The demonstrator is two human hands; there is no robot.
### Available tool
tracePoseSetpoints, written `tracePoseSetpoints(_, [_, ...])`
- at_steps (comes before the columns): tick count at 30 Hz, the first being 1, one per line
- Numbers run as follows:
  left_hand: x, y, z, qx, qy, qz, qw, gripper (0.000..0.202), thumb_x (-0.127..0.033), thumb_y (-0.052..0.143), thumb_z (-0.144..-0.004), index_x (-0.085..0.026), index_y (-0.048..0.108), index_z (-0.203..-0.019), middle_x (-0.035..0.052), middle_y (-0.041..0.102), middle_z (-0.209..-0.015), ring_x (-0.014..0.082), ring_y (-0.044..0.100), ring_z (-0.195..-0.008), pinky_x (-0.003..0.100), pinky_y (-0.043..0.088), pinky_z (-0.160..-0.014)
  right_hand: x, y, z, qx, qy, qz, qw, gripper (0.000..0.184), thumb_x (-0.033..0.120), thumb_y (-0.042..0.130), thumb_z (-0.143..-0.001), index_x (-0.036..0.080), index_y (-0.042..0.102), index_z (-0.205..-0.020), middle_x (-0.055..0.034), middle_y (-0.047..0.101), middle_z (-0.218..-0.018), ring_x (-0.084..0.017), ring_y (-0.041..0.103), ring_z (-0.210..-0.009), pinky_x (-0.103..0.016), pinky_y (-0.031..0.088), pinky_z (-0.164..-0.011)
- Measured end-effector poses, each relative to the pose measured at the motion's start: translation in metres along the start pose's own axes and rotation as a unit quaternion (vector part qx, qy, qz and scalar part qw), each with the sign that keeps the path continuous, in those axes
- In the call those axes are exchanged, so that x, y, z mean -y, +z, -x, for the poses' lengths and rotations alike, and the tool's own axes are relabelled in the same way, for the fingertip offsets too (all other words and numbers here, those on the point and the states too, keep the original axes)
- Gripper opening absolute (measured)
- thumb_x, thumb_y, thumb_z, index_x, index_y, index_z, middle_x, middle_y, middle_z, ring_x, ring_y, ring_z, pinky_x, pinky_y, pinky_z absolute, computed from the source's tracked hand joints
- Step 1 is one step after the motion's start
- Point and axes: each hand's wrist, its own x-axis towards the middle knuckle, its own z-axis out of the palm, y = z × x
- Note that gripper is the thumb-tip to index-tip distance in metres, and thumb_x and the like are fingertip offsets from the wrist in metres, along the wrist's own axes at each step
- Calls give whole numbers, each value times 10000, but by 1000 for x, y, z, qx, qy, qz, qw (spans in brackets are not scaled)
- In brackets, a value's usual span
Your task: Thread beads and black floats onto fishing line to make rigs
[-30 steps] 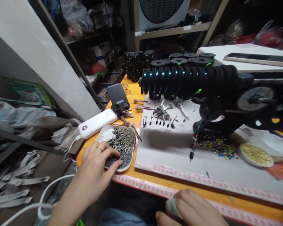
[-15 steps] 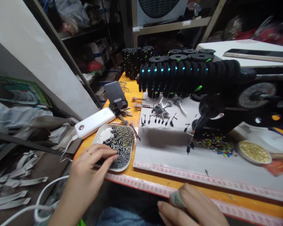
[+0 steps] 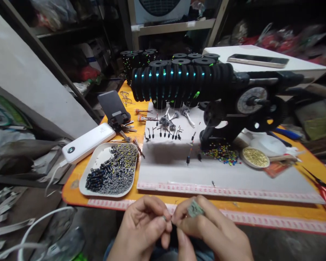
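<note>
Both hands meet low at the middle of the view, fingertips touching. The left hand [image 3: 143,228] curls, its thumb and forefinger pinched together. The right hand [image 3: 209,232] faces it, fingers bent inward, thumb pressed toward the left hand's fingertips, both wrists angled up.

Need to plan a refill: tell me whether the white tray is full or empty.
Neither: the white tray is mostly covered by small dark pieces, with its far-left corner bare.

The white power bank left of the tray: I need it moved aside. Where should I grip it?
Grip the white power bank across its long sides near the middle, coming from above. It lies flat, and a cable leaves its near end, so avoid that end.
</note>
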Motion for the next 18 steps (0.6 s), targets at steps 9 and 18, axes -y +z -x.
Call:
tracePoseSetpoints(9, [1,0,2,25,-4,16,1000,269,-228,922,-680,-170,664,-735,-11,719,-703,43,584,-485,131,506,-477,0,-2,-1,-3,-32,46,998,250,-10,528,-798,194,588,-667,-2,588,-651,-90,594,-524,-157,493,-488])
tracePoseSetpoints(18, [1,1,2,36,-5,19,999,276,-212,915,-693,-167,648,-744,-13,725,-709,44,603,-493,137,522,-486,0,-3,2,14,-34,67,997,263,-11,511,-799,192,606,-659,-4,577,-654,-84,566,-522,-149,490,-489])
